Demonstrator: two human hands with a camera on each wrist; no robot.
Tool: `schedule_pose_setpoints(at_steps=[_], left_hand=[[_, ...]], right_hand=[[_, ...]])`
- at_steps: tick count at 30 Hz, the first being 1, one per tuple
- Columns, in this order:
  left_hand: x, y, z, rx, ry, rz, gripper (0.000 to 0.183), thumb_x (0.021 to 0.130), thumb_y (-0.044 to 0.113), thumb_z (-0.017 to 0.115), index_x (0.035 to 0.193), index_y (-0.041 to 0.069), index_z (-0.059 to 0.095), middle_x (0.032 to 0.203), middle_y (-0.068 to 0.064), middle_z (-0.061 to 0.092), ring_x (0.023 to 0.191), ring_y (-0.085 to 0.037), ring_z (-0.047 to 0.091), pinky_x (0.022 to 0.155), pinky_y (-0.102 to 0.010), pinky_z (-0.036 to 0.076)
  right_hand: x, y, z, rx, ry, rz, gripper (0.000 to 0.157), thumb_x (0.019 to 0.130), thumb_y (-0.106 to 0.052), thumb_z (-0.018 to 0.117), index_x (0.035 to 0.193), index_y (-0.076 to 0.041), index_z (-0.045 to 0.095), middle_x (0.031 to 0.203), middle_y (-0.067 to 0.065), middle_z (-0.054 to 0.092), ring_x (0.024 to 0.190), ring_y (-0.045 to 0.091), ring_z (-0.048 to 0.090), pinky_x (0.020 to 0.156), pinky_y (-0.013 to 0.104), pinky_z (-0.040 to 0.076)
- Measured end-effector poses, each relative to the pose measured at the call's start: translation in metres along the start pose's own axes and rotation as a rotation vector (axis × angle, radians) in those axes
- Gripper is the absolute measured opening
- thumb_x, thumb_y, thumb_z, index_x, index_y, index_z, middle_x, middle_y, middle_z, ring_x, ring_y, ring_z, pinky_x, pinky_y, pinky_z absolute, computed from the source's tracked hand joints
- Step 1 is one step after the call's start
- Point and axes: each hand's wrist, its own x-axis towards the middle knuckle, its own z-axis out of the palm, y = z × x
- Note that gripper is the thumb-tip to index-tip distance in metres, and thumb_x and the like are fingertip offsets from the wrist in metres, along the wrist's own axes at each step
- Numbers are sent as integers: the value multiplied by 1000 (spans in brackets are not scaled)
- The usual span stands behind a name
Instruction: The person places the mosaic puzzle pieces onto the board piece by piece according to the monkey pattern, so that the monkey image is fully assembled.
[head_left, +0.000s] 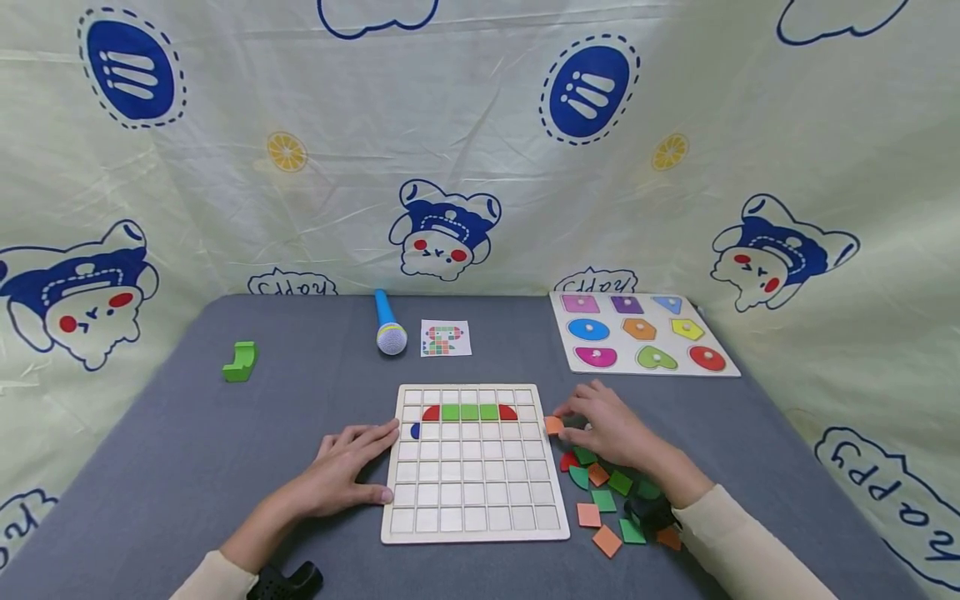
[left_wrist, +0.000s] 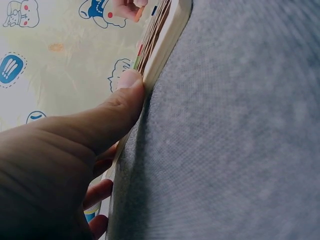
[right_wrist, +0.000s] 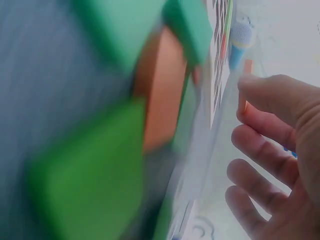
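A white gridded board (head_left: 480, 535) lies on the grey table, with a row of red and green pieces (head_left: 469, 412) near its top and a blue piece (head_left: 416, 431) below at the left. My left hand (head_left: 341, 471) rests against the board's left edge, thumb and fingertips touching the rim. An orange square tile (head_left: 553, 425) is pinched between thumb and index finger of my right hand (head_left: 611, 421), just beside the board's right edge. In the right wrist view the tile (right_wrist: 245, 95) stands on edge between those fingers; the other fingers are loosely bent.
Loose orange, green and red tiles (head_left: 588, 515) are scattered right of the board, partly under the right forearm. Behind the board are a toy microphone (head_left: 388, 329), a small pattern card (head_left: 446, 338) and a shape puzzle board (head_left: 645, 333). A green block (head_left: 241, 362) sits far left.
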Motion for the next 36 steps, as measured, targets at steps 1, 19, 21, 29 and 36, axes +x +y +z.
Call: schedule_pose_setpoints(at_steps=[1,19,21,29,36], left_hand=[[0,0,0,3,1,3,81,78,50,69,144,11,40,151,-3,38,128,-26,37,89,-46,25],[1,0,1,3,4,-3,81,78,49,70,144,11,41,151,-3,38,128,-26,37,88,-45,25],[1,0,1,1,2,-4,82,78,49,70,144,11,41,151,-3,38,128,-26,37,88,-45,25],[0,-1,1,0,-8,-10,82,79,52,68,144,12,40,152,-2,37,128,-26,37,88,-45,25],[1,-1,0,-10,-25,-26,82,78,53,67,145,13,39,153,-1,35,128,-26,36,88,-45,24]], right_hand=[[1,-4,1,-1,11,-19,21,80,-27,74,99,-17,73,90,-3,58,89,13,43,76,34,38],[41,-77,19,-35,71,-201,19,80,-31,73,93,-18,74,87,-5,61,82,11,44,74,30,36],[46,-84,22,-51,69,-214,19,80,-32,73,93,-19,74,88,-5,61,83,11,44,74,30,37],[64,-103,32,-70,55,-251,18,77,-30,76,91,-19,75,88,-5,62,81,12,45,74,29,36],[78,-118,36,-88,17,-245,17,79,-31,74,91,-19,75,87,-5,62,81,13,45,75,29,36]])
